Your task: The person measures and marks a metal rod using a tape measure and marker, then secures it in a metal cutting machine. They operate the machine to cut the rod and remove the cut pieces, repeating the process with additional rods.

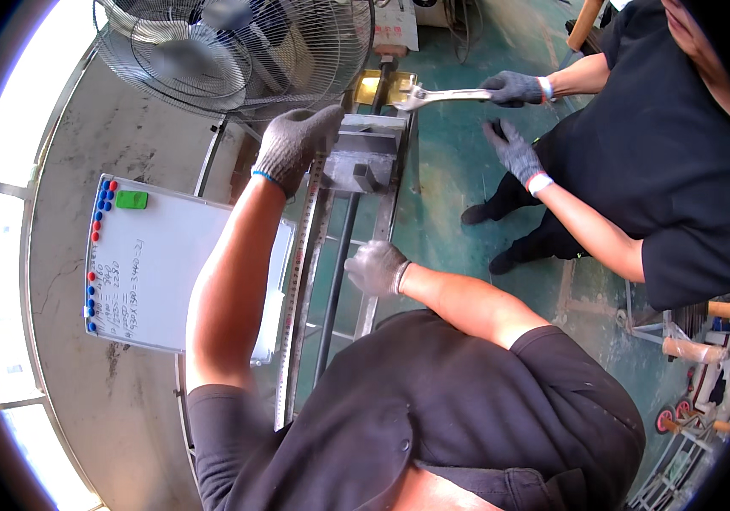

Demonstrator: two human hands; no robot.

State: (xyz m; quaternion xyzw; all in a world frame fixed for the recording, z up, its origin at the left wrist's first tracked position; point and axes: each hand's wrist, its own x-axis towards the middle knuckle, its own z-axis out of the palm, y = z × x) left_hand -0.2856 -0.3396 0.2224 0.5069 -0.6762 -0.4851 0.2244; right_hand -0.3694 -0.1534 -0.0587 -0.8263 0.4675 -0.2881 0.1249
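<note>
Forward by fan [233,55] with left hand [299,145], bent near rod [342,260] with right hand [376,268], finger closures unclear; green floor [440,243] beside rail [384,220] edge

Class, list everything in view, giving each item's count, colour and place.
Fan: one, dark, top left
Whiteboard: one, white, left
Magnets: several, red and blue, whiteboard's left edge
Eraser: one, green, whiteboard's upper left
Rod: one, dark, centre
Ruler: one, silvery, left of rod
Metal frame: one, grey, centre
Shiny piece: one, yellow, top centre
Co-worker: one, black clothes, right
Adjustable wrench: one, silver, co-worker's gloved hand
Wheels: two, red, lower right
Windows: several, white, left edge
Floor: one, green, right
Shirt: one, dark, bottom
Left hand: one, grey glove, below fan
Right hand: one, grey glove, right of rod
</note>
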